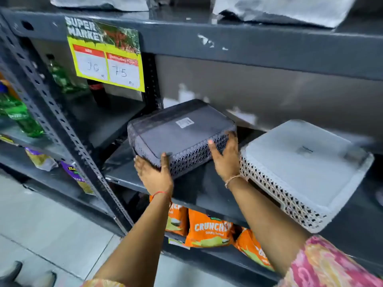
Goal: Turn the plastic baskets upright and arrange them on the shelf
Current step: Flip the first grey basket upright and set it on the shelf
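A dark grey perforated plastic basket (178, 133) lies upside down on the grey metal shelf (199, 189), its flat base with a white sticker facing up. My left hand (154, 176) grips its near left corner, thumb on the side wall. My right hand (226, 156) holds its near right corner. To the right, a light grey perforated basket (306, 168) also rests upside down, overhanging the shelf's front edge and close to my right wrist.
A yellow price tag (107, 56) hangs from the shelf above. Green bottles (20, 114) and a dark bottle (98, 92) stand on the left bay behind a slotted upright (62, 125). Orange snack packets (209, 230) fill the shelf below.
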{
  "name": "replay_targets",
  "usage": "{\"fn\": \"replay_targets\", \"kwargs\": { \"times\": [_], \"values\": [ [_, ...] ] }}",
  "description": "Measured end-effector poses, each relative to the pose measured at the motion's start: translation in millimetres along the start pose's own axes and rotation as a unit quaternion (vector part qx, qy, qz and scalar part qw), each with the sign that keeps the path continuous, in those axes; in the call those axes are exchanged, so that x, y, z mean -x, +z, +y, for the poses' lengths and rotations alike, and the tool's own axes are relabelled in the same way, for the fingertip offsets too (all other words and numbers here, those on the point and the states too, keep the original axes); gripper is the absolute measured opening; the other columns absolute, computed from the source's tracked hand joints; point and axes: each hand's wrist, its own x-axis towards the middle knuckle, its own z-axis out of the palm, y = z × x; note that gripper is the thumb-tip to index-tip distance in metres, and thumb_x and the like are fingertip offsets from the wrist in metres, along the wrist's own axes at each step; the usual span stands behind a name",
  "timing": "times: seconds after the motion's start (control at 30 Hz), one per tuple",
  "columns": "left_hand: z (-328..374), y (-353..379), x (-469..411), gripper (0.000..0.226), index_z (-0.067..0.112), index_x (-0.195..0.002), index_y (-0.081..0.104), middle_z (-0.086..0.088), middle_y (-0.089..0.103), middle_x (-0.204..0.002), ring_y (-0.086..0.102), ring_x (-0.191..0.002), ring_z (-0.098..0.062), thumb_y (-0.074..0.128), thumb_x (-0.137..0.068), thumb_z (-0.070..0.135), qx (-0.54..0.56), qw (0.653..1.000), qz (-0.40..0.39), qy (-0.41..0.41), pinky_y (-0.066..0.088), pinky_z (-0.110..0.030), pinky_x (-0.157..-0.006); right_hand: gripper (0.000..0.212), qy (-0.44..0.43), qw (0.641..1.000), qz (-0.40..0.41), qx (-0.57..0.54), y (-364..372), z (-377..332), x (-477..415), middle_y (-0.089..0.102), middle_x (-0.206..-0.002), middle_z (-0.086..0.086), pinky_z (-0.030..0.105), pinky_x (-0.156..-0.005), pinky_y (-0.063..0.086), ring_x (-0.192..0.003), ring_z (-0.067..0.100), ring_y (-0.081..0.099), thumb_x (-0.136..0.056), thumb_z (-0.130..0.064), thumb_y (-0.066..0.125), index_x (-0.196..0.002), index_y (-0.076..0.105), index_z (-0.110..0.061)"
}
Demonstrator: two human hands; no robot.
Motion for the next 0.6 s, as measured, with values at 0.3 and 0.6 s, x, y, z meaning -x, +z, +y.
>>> {"fn": "replay_targets", "kwargs": {
  "times": [0.3,0.6],
  "values": [
    [-14.2,-14.7,-59.2,0.060,0.009,-0.140,0.031,-0.020,0.046,-0.141,0.044,-0.129,-0.033,0.044,-0.090,0.039,0.067,0.992,0.076,-0.073,0.037,-0.035,-0.103,0.084,0.141,0.981,0.090,-0.101,37.3,13.9,-35.4,0.010,-0.156,0.018,0.039,-0.120,0.009,-0.144,0.027,0.011,-0.085,-0.040,0.057,-0.144,0.009,-0.003],
    [-19.6,-25.2,-76.1,0.047,0.009,-0.126,0.051,-0.013,0.059,-0.128,0.053,-0.117,-0.024,0.046,-0.091,0.038,0.117,0.986,0.104,-0.065,0.036,-0.015,-0.085,0.066,0.182,0.948,0.158,-0.207,60.1,19.7,-41.2,0.044,-0.139,0.021,0.045,-0.110,0.034,-0.128,0.031,0.043,-0.084,-0.035,0.060,-0.134,0.033,-0.002]
  ]
}}
